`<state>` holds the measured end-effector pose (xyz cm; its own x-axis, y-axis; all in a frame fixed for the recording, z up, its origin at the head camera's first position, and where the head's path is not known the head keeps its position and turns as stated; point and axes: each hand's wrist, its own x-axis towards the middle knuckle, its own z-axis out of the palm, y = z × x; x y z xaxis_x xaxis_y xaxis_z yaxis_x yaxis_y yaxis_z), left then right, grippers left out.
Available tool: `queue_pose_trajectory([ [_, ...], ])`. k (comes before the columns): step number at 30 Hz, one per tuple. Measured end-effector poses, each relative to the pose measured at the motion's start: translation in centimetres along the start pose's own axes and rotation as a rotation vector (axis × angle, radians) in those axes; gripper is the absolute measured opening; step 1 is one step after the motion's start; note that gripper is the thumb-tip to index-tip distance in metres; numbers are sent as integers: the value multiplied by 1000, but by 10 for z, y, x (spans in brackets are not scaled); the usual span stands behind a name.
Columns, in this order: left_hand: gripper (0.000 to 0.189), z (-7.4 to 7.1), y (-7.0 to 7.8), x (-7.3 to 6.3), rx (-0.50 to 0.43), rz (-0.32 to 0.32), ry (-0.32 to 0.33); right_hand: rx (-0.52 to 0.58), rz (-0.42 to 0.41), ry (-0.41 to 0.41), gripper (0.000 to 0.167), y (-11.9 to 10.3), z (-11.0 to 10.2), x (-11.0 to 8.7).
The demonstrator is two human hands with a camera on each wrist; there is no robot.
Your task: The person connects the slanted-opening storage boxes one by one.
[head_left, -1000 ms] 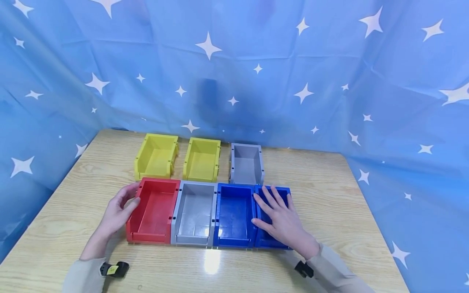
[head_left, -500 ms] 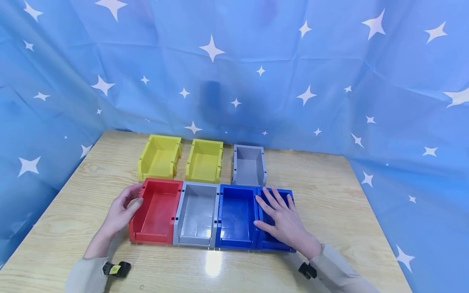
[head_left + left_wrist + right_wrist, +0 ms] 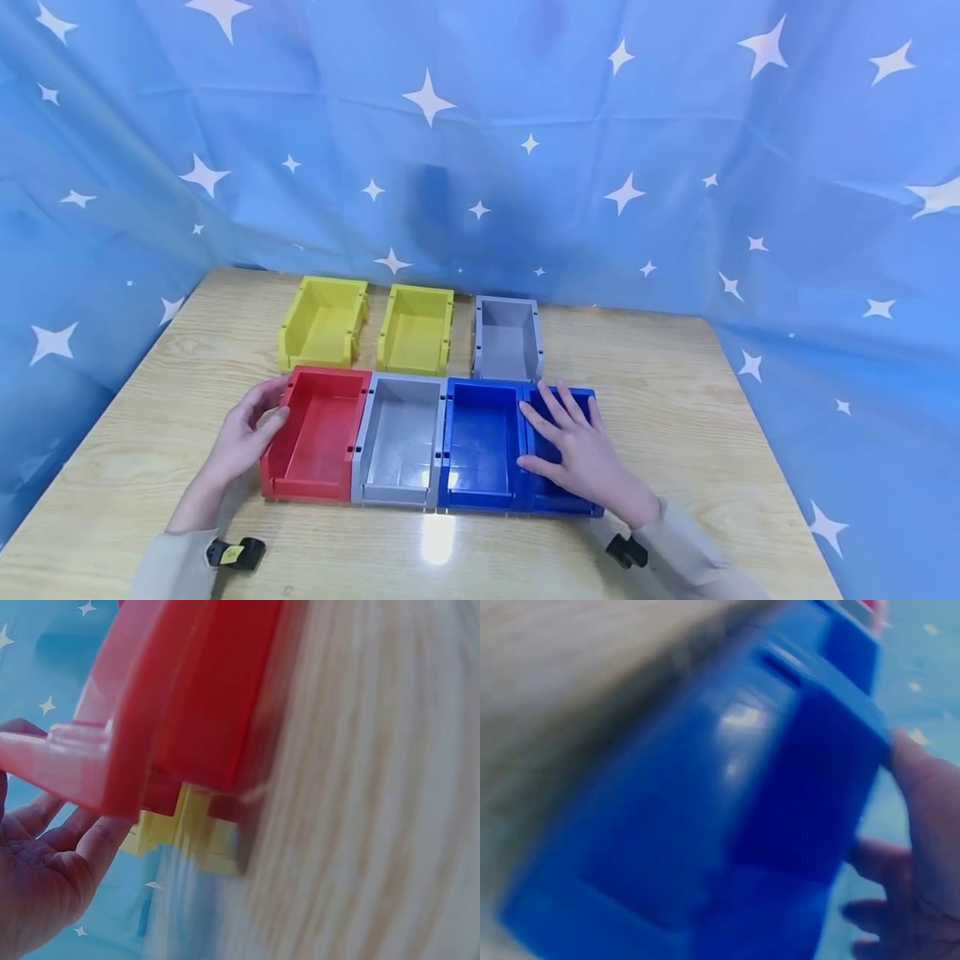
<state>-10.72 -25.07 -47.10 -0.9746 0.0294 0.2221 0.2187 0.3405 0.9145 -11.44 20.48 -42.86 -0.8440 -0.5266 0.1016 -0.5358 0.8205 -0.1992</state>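
Observation:
Four-sided open-front storage bins stand joined side by side in a row on the table: a red bin (image 3: 321, 433), a grey bin (image 3: 400, 437), a blue bin (image 3: 482, 442) and another blue bin (image 3: 557, 496) at the right end. My left hand (image 3: 243, 429) grips the red bin's left wall, thumb at the rim and fingers curving along the outside. In the left wrist view, the red wall (image 3: 202, 705) lies between thumb and fingers. My right hand (image 3: 581, 454) spreads its straight fingers over the right-end blue bin, partly hiding it. Its thumb touches the rim (image 3: 847, 697) in the right wrist view.
Behind the row stand two yellow bins (image 3: 324, 323) (image 3: 417, 329) and a smaller-looking grey bin (image 3: 508, 337), with gaps between them. A blue star-patterned curtain (image 3: 480, 150) rises behind the wooden table (image 3: 675, 400) and along its sides.

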Motion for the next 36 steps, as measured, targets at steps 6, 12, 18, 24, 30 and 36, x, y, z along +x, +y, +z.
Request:
queue_pose_trajectory([
  [6, 41, -2, -1, 0, 14, 18, 8, 127, -33, 103, 61, 16, -18, 15],
  [12, 43, -2, -1, -1, 19, 2, 24, 288, 47, 208, 53, 40, -37, 37],
  [18, 40, -4, -3, 1, -16, 25, 53, 351, 66, 239, 45, 59, -45, 59],
  [24, 42, -11, -6, 2, 15, -22, 50, 500, 156, 226, 43, 74, -46, 78],
  [30, 45, -21, -10, 3, 38, -68, 48, 593, 250, 202, 43, 83, -37, 90],
  [36, 44, -28, -14, 5, 51, -66, 52, 659, 332, 194, 43, 89, -25, 99],
])
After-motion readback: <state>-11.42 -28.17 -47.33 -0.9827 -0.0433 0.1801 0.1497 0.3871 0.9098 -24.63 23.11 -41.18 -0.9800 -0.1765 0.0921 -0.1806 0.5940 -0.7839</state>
